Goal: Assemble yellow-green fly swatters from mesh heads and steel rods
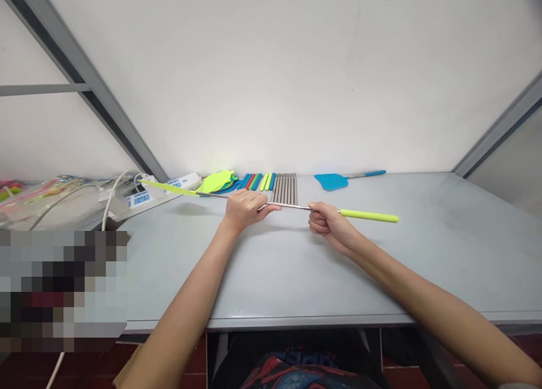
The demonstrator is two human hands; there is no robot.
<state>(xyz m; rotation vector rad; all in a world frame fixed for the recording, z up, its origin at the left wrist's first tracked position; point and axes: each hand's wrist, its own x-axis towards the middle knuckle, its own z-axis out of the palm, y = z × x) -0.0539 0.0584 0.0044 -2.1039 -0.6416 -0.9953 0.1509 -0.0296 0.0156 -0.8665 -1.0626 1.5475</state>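
A telescopic fly swatter (292, 206) with a thin metal rod is stretched across both hands above the table. Its yellow-green head (169, 188) points left and is seen nearly edge-on; the yellow-green handle (369, 215) sticks out to the right. My left hand (246, 208) is closed around the rod on the head's side, thumb lying along it. Closer to the handle, my right hand (328, 222) has its fingers wrapped round the rod. Behind my left hand lie a row of metal rods (284, 187) and several coloured handles (256, 181).
A blue fly swatter (332, 180) lies at the back right of the grey table (296, 287). Loose swatter heads (218, 180) are piled at the back left, beside a white power strip (146, 197) with cables. Plastic bags (55, 200) lie farther left. A white wall rises behind.
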